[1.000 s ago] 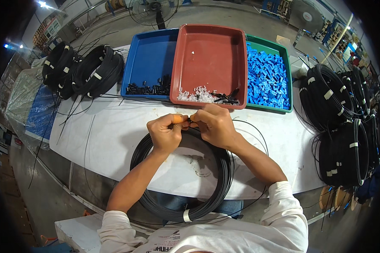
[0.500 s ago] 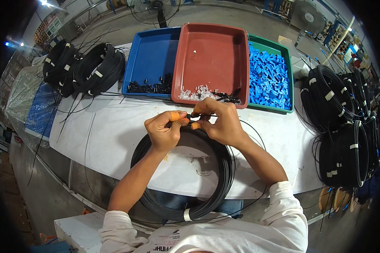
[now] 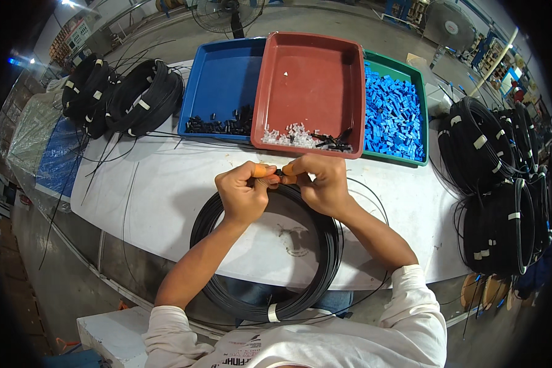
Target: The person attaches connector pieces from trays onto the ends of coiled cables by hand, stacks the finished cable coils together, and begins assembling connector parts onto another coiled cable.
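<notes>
Over the far rim of a coil of black cable, my two hands meet fingertip to fingertip. My left hand is closed, thumb and forefinger pinching a small black connector part. From the other side my right hand pinches in at the same part, its fingers mostly hiding what they grip. A thin black cable runs out past the right hand and curves round on the table. Orange covers wrap several fingertips of both hands. The coil lies partly over the table's near edge, bound with a white tape band.
Behind my hands stand a blue tray with black parts, a red tray with clear and black pieces, and a green tray full of blue clips. Taped black cable coils stand at left and right on the white table.
My hands have come closer together at the black part. The right fingers have moved left and curled in more; the coil and trays stay where they were.
</notes>
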